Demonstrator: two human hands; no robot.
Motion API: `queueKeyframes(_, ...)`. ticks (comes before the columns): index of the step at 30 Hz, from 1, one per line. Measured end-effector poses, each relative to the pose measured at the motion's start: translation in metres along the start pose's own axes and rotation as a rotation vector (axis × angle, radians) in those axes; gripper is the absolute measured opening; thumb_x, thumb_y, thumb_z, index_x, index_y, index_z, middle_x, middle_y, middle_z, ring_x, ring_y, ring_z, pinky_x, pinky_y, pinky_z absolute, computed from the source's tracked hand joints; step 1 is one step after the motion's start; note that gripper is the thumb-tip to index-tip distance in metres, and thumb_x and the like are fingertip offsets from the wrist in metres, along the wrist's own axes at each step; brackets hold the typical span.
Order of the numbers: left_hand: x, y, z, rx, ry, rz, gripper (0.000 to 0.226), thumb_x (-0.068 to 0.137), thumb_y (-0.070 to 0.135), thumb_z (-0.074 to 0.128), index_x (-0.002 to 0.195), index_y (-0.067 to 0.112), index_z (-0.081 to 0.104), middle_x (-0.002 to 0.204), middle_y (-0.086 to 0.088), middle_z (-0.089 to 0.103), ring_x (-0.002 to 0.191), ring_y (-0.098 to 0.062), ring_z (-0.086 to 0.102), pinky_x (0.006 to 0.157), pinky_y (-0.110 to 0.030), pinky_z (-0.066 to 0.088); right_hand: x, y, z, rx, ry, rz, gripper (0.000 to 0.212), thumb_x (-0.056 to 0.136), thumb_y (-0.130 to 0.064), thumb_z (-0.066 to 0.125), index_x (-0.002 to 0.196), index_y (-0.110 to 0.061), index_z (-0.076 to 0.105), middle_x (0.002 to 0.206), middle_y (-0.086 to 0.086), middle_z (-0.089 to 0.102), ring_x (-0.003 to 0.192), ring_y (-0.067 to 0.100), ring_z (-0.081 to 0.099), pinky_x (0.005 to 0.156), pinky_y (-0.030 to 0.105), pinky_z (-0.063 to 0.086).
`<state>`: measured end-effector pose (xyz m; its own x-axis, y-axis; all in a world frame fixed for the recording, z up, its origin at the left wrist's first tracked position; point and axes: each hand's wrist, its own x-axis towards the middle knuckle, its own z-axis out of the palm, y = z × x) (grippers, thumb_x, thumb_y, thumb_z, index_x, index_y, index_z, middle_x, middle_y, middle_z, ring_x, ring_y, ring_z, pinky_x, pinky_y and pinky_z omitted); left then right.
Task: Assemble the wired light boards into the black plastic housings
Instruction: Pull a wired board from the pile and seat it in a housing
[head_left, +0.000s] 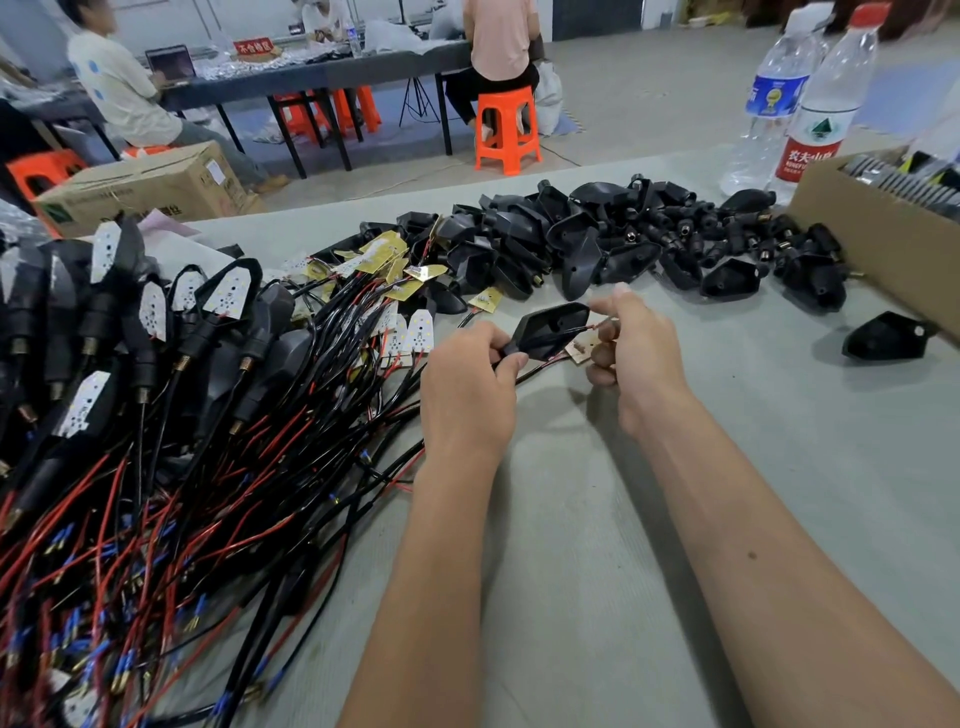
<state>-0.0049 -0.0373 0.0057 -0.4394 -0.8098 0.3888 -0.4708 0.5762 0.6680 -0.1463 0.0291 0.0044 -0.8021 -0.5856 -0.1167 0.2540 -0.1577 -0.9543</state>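
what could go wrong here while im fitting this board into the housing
The thin red and black wires run across the opening of the black housing held by the left hand; they could get pinched or torn off as the right hand seats the light board. The trailing lead also runs toward the wire pile and may snag there.

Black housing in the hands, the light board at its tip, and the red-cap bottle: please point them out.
black housing (551, 326), head view, on its open inner face
light board (581, 349), head view, on its bare back
red-cap bottle (821, 130), head view, on its label
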Motion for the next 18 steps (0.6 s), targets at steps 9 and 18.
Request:
queueKeyframes(9, 0.0, 0.0, 0.003, -0.091, -0.005, -0.023, 0.005, 0.092, 0.025, 0.074, 0.092, 0.02, 0.073, 0.077, 0.013, 0.066, 0.079, -0.013, 0.065, 0.078, -0.041, 0.056, -0.003, -0.014, -0.016, -0.135, -0.01, -0.221, 0.018, 0.09, -0.003, 0.071, 0.098, -0.018, 0.064, 0.064, -0.005, 0.067, 0.052, 0.009, 0.057, 0.044, 0.021, 0.041)
queueKeyframes(18, 0.002, 0.015, 0.016, -0.166, -0.057, 0.025, 0.005, 0.09, 0.022, 0.077, 0.087, 0.022, 0.073, 0.076, 0.017, 0.065, 0.079, -0.007, 0.066, 0.079, -0.038, 0.056, -0.003, -0.013, -0.017, -0.39, -0.121, -0.319, 0.024, 0.1, -0.008, 0.054, 0.087, -0.015, 0.073, 0.069, 0.004, 0.071, 0.054, 0.012, 0.06, 0.047, 0.016, 0.038)
